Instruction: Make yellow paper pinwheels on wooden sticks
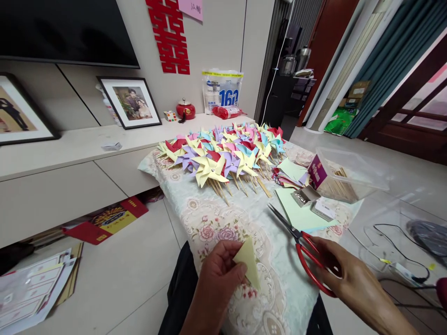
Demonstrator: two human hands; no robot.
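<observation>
Two hands work low over the counter (279,260): left hand (216,274) fingers clamped on a folded yellow paper triangle (248,260), right hand (344,272) at 3 o'clock, fingers clamped through red scissors (300,244), blades shut.

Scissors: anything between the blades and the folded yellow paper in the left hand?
Nothing visible. The scissors in the right hand lie shut on the floral tablecloth, tips pointing away. Only bare cloth separates them from the folded yellow paper pinched in the left hand.
</observation>
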